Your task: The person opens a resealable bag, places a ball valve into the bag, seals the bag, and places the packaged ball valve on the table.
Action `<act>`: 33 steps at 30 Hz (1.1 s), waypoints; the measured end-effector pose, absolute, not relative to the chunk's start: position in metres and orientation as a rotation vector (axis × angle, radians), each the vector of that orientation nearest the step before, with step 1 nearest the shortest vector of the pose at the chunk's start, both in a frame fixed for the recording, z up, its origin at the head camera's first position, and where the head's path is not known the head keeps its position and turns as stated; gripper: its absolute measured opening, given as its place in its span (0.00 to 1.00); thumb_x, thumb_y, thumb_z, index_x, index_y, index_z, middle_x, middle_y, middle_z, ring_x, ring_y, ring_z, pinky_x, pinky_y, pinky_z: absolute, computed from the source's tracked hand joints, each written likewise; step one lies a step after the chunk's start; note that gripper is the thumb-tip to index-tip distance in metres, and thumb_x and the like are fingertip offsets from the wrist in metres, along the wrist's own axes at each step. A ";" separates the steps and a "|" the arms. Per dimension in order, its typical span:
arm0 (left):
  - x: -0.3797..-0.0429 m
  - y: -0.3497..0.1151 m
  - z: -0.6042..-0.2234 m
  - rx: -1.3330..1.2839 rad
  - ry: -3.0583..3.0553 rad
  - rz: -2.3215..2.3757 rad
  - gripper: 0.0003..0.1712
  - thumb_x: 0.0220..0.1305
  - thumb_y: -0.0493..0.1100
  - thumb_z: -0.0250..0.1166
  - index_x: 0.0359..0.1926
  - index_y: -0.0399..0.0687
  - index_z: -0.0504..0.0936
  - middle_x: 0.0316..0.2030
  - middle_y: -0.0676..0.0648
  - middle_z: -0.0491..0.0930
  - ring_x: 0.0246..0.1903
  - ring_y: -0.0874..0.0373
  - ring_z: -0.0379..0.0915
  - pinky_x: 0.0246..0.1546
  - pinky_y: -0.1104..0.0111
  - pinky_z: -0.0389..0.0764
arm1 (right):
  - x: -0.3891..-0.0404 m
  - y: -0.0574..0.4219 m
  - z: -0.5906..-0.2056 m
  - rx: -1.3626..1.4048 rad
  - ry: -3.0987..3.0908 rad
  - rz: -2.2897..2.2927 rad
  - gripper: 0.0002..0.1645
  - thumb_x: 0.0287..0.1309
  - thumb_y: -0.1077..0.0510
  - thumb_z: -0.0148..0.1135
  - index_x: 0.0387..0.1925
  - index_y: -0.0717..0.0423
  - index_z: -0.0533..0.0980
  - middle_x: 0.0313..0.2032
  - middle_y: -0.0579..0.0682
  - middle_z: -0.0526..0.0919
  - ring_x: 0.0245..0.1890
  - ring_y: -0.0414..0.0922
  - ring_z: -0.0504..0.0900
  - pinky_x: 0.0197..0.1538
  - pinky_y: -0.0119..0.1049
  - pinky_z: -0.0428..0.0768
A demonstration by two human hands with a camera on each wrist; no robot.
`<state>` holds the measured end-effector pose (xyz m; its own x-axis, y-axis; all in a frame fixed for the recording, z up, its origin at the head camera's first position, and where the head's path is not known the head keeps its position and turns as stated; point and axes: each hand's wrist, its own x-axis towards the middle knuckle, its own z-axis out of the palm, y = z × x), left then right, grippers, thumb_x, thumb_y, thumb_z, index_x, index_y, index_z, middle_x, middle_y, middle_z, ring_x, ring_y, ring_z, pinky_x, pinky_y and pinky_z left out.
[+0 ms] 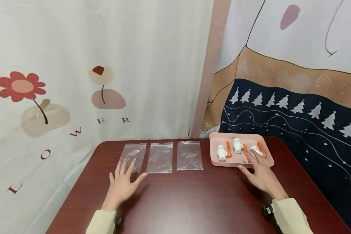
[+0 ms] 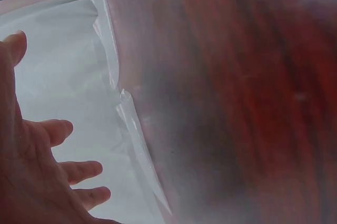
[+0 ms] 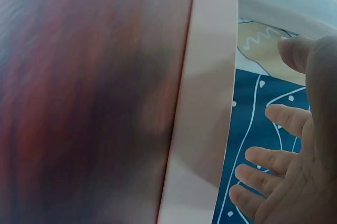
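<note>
My left hand [image 1: 121, 187], fingers spread and straight, is held over the table just in front of the leftmost clear zip bag [image 1: 133, 152]; its fingertips overlap that bag's lower part in the head view. Two more zip bags, a middle one [image 1: 160, 157] and a right one [image 1: 190, 156], lie flat beside it. Over the front right of a pink tray [image 1: 226, 163] is my right hand [image 1: 263, 177], its fingers extended and holding nothing. White ball valves with orange handles lie in the tray: one at left [image 1: 221, 152], one in the middle [image 1: 237, 145], and one at right [image 1: 255, 149], partly hidden by fingers.
The dark red-brown table [image 1: 187, 198] has rounded back corners. Behind it hangs a pale curtain [image 1: 152, 71] with flower prints; a navy cloth with white trees [image 1: 295, 130] hangs along the right side, close to the tray.
</note>
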<state>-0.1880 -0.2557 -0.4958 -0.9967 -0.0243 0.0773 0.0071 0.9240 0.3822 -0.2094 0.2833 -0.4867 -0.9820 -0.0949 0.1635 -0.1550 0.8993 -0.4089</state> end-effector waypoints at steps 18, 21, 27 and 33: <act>-0.234 -0.277 -0.505 -0.082 -2.884 -0.696 0.42 0.74 0.59 0.59 0.74 0.31 0.63 0.71 0.26 0.63 0.74 0.27 0.51 0.72 0.36 0.60 | -0.224 0.261 -0.483 0.242 -2.846 0.725 0.26 0.63 0.53 0.69 0.59 0.60 0.80 0.61 0.67 0.79 0.62 0.67 0.73 0.63 0.68 0.74; -0.241 -0.279 -0.505 -0.081 -2.911 -0.705 0.42 0.74 0.57 0.60 0.74 0.31 0.64 0.71 0.26 0.63 0.74 0.28 0.52 0.70 0.37 0.65 | -0.224 0.259 -0.485 0.228 -2.849 0.716 0.20 0.62 0.53 0.70 0.53 0.59 0.83 0.55 0.64 0.83 0.58 0.63 0.77 0.61 0.65 0.77; -0.252 -0.280 -0.504 -0.105 -2.978 -0.674 0.39 0.72 0.52 0.63 0.73 0.31 0.66 0.72 0.25 0.61 0.73 0.28 0.53 0.68 0.37 0.67 | -0.226 0.258 -0.487 0.210 -2.832 0.708 0.09 0.61 0.57 0.72 0.41 0.57 0.87 0.42 0.56 0.87 0.46 0.55 0.81 0.52 0.58 0.82; -0.256 -0.277 -0.502 -0.146 -3.020 -0.606 0.34 0.71 0.47 0.65 0.70 0.31 0.70 0.71 0.25 0.62 0.72 0.26 0.55 0.70 0.37 0.65 | -0.227 0.259 -0.490 0.204 -2.819 0.676 0.03 0.61 0.61 0.71 0.37 0.54 0.88 0.39 0.54 0.89 0.42 0.53 0.83 0.51 0.57 0.83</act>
